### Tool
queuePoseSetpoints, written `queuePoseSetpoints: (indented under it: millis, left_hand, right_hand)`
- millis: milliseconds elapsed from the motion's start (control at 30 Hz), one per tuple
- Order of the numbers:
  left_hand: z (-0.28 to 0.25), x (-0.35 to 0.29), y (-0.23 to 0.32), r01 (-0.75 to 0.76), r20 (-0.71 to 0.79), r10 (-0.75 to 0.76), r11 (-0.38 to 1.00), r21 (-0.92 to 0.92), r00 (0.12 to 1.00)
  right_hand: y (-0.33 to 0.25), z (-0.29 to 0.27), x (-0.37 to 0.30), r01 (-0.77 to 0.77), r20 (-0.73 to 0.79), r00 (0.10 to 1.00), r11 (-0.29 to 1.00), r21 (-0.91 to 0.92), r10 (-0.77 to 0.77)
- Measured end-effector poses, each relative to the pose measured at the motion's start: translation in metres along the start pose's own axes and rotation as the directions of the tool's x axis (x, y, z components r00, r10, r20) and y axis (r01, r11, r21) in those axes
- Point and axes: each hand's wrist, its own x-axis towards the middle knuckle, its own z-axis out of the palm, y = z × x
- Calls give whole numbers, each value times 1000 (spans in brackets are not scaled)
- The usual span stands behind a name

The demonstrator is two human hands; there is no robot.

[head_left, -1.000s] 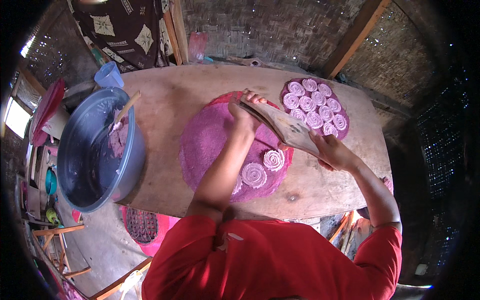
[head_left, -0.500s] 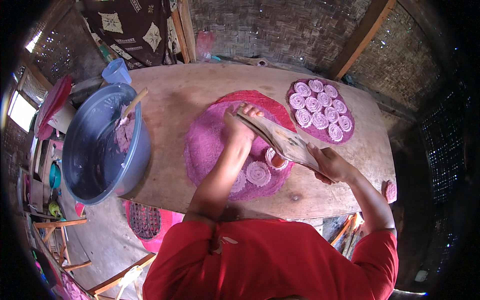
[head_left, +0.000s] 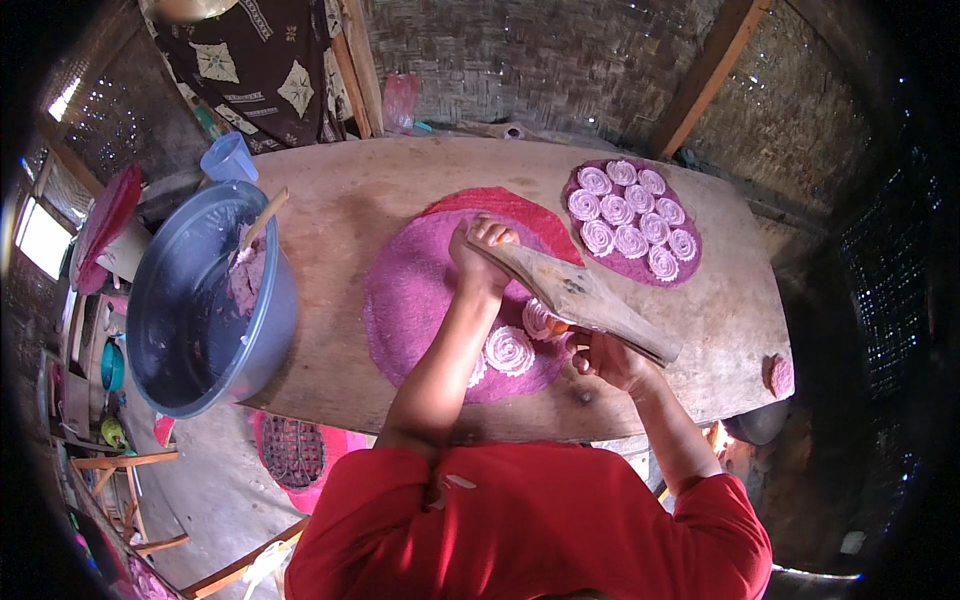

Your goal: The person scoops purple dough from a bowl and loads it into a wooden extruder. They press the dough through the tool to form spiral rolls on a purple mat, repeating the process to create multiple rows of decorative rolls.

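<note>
A long wooden dough press [head_left: 580, 290] slants over a round purple mat [head_left: 410, 300]. My left hand [head_left: 480, 255] is closed around its upper left end. Under its lower right part, my right hand [head_left: 612, 360] has its fingers apart and slightly curled, close to an orange nozzle [head_left: 558, 326] that shows only in part. Beneath the nozzle is a pink dough swirl [head_left: 537, 318], partly covered by the press. A finished swirl [head_left: 509, 351] lies beside it, and another is mostly hidden by my left forearm.
A smaller purple mat [head_left: 655, 275] at the far right carries several pink swirls. On the left stands a deep grey-blue basin [head_left: 180, 300] with pink dough [head_left: 245, 280] and a wooden-handled tool [head_left: 268, 212]. Behind it is a blue cup [head_left: 228, 158]. A pink lump [head_left: 781, 376] sits at the table's right edge.
My right hand has come off the press's lower right end and moved left, under it toward the nozzle. My left hand keeps its grip.
</note>
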Motion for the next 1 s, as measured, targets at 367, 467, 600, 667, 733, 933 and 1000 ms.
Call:
queuePoseSetpoints:
  millis: [367, 467, 600, 667, 733, 933, 1000]
  left_hand:
    - [51, 0, -1, -2, 129, -3, 999, 33, 992]
    - [68, -4, 0, 36, 186, -41, 999, 29, 982]
    - [86, -10, 2, 57, 250, -69, 997, 53, 966]
    - [96, -13, 5, 53, 271, -74, 995, 85, 960]
    - [110, -14, 8, 31, 234, -67, 988, 153, 970]
    - [161, -27, 4, -253, 280, 105, 782, 569, 954]
    - [161, -49, -7, -205, 205, 62, 550, 809, 977]
  right_hand:
    - [26, -5, 24, 62, -84, 842, 250, -966, -533]
    - [33, -6, 28, 21, -49, 831, 118, -993, -554]
    - [29, -5, 37, 163, 266, 694, -215, -963, -669]
    - [16, -1, 39, 231, 387, 647, -315, -921, -657]
    - [-7, 2, 33, 235, 337, 765, -249, -940, -549]
    - [-97, 26, -41, 182, 122, 983, 846, -501, -139]
    - [-108, 44, -58, 150, 21, 982, 716, -682, -186]
